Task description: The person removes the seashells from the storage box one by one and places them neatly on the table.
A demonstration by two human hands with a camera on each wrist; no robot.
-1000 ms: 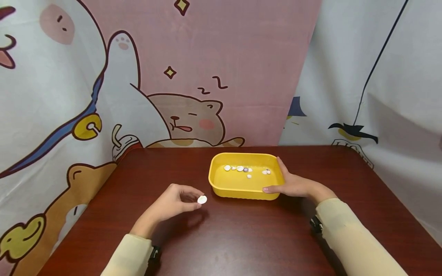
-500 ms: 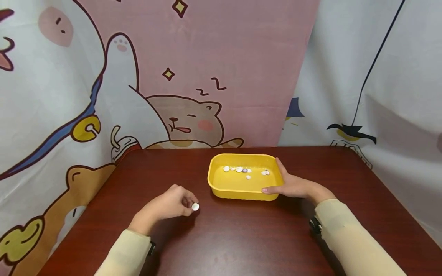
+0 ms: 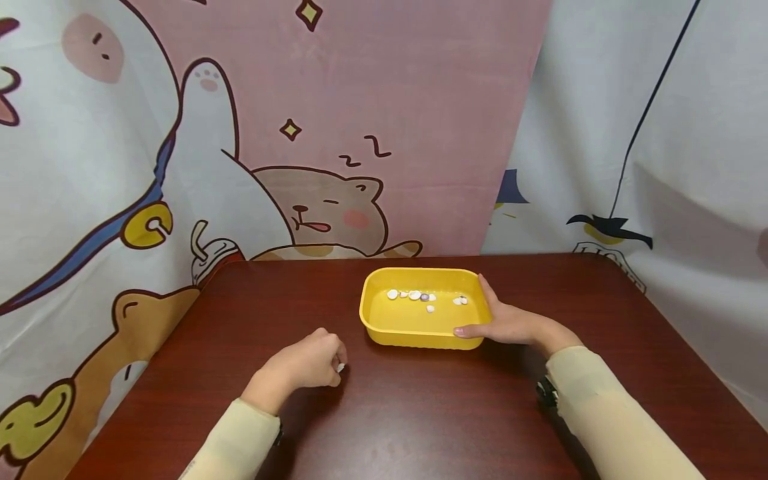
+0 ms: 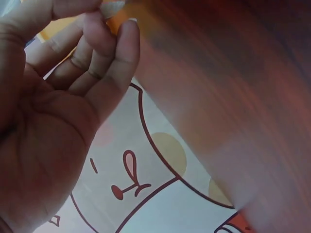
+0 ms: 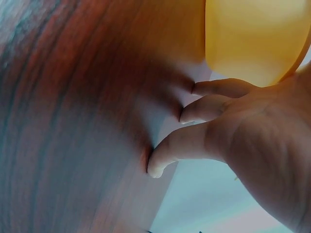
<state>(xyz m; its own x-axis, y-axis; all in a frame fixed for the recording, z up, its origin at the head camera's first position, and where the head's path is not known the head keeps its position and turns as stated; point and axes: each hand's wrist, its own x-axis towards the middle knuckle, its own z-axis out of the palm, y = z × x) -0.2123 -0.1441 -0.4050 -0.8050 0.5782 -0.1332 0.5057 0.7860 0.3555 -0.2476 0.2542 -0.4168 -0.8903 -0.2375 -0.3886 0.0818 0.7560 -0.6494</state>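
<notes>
My left hand (image 3: 305, 365) pinches a small white shell (image 3: 341, 367) a little above the table, left of the yellow tray (image 3: 414, 339). Only the edge of that shell shows in the head view; in the left wrist view its pale ribbed side (image 4: 112, 8) sticks out between thumb and fingertips, with the other fingers curled. My right hand (image 3: 513, 323) holds the tray's right end, its thumb over the front rim and a finger along the side. In the right wrist view, several fingertips (image 5: 155, 167) reach down to the tabletop beside the tray. Several small shells (image 3: 415, 295) lie inside the tray, one of them purplish.
The dark red-brown wooden table (image 3: 432, 413) extends around the tray on all sides. A cartoon-printed cloth (image 3: 444, 133) hangs directly behind its back edge, and further cloth hangs along the left and right.
My left hand has moved back and down from near the tray's left end, turning so its fingers curl over the shell. My right hand and the tray have stayed in place.
</notes>
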